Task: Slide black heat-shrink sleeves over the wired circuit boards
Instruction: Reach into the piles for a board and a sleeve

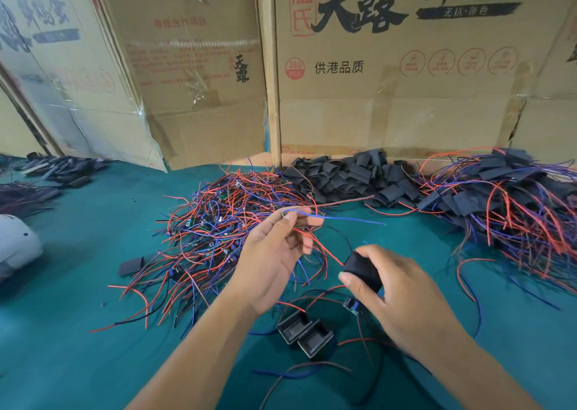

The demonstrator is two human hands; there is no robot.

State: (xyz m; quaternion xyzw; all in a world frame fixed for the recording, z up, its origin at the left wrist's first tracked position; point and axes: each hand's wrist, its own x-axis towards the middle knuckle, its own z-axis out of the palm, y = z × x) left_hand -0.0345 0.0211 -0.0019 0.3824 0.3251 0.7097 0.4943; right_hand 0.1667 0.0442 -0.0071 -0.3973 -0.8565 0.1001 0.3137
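Observation:
My left hand (pixel 274 253) pinches thin blue and red wires (pixel 340 217) above the green mat, over the edge of a tangled heap of wired boards (pixel 218 222). To its right, my right hand (pixel 393 291) grips a black heat-shrink sleeve (pixel 363 267) between thumb and fingers; a red wire runs into the sleeve's upper end. Just under that hand a small blue circuit board (pixel 350 304) pokes out. Two open black sleeves (pixel 304 331) lie side by side on the mat between my forearms.
A pile of loose black sleeves (pixel 352 175) lies at the back, a heap of sleeved boards with wires (pixel 505 197) at the right. Cardboard boxes (pixel 406 82) wall the back. One stray sleeve (pixel 131 266) lies left; a white object (pixel 15 247) sits at the left edge.

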